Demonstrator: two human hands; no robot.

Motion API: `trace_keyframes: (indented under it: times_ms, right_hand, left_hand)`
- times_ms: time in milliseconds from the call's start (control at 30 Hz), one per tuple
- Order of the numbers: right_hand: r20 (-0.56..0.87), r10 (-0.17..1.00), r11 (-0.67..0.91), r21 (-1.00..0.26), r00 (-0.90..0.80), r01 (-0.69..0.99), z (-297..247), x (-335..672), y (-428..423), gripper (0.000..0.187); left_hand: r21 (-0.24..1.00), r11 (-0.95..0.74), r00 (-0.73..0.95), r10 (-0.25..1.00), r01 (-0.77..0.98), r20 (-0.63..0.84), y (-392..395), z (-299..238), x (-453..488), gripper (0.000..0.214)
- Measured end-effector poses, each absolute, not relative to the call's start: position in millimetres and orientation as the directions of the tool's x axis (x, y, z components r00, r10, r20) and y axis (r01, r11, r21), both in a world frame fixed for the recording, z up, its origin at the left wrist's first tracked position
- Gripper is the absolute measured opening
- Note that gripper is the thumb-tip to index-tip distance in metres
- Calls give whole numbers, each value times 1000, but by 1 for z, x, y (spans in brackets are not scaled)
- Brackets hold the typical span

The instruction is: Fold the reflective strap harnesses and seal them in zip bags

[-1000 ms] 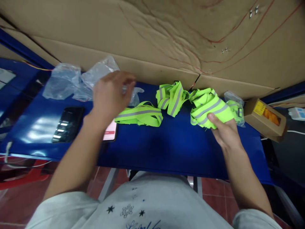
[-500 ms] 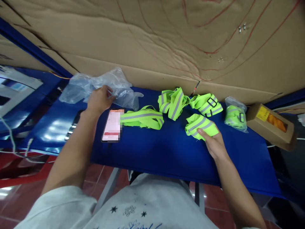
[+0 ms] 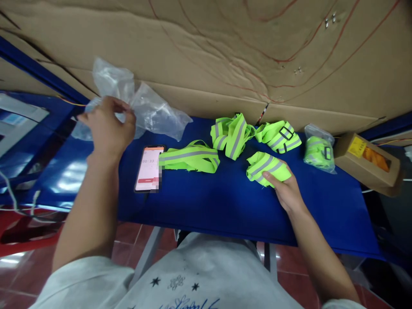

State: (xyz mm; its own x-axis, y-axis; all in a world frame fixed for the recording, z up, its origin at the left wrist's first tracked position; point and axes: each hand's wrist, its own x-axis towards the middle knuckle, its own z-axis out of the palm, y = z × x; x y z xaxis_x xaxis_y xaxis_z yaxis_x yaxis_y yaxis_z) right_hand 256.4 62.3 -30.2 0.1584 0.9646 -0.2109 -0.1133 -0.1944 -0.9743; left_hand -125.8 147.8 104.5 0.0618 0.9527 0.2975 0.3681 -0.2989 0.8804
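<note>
My left hand (image 3: 111, 128) pinches a clear plastic bag (image 3: 114, 79), which stands raised above the hand. More clear bags (image 3: 159, 113) lie crumpled behind and beside it. My right hand (image 3: 287, 187) grips a folded neon-yellow reflective strap (image 3: 265, 167) with grey stripes, thumb on top. Left of that, a looser reflective strap (image 3: 193, 156) lies flat, its end beside a phone (image 3: 148, 167). Behind are a bundled reflective strap (image 3: 233, 135) and another strap with a black buckle (image 3: 280, 136).
A bagged strap (image 3: 318, 152) and a cardboard box (image 3: 363, 161) with an orange-filled window sit at the right. A cardboard wall (image 3: 206, 56) rises behind the blue table (image 3: 206, 206). White cables (image 3: 16, 199) hang at the left.
My left hand has moved left and up, lifting a clear bag off the pile. My right hand still holds the folded reflective strap and has barely moved.
</note>
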Motion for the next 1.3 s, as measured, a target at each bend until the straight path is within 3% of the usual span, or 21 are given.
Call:
trace_keyframes:
  times_ms: [133,267,367,467,567,700,800,900,1033,1100,1200,1300]
  right_hand:
    - [-192,970,-174,-977,150,-126,-27,257,63,67]
    - [-109,987,-88,-982,116,-168,-6,261,55,67]
    - [-57,989,-32,-984,138,-177,14,262,38,69]
    - [-29,979,3,-988,203,-154,26,263,12,70]
    - [-22,969,15,-989,246,-148,33,266,-13,63]
    - [-88,977,-98,-994,193,40,47,271,-29,55]
    - [-202,978,-207,-948,47,241,56,273,-26,56]
    - [-312,945,-277,-924,-101,262,53,276,-17,52]
    - [-426,850,-367,-901,-311,231,40,278,1,52]
    - [-431,843,-372,-900,-323,228,33,276,9,53]
    - [-415,856,-350,-904,-307,247,23,270,19,56]
    - [-406,857,-342,-909,-317,238,15,263,26,55]
  left_hand:
    - [780,-413,102,903,470,417,125,118,-96,47]
    - [464,-571,345,803,677,486,105,121,-89,27]
    - [268,-735,579,663,623,475,84,125,-75,33]
    - [213,-855,732,516,473,445,66,129,-52,28]
    - [312,-894,825,427,322,370,60,126,-28,26]
    - [689,-645,825,552,332,120,66,108,-5,38]
    - [697,-601,808,586,392,51,71,88,6,38]
    - [639,-679,840,534,362,92,75,68,14,31]
    - [864,-444,834,550,239,52,84,44,16,20]
    - [929,-296,796,606,221,3,89,33,9,34]
    - [935,-132,746,643,330,-173,94,19,-7,84]
    - [893,-28,701,630,450,-334,95,10,-19,99]
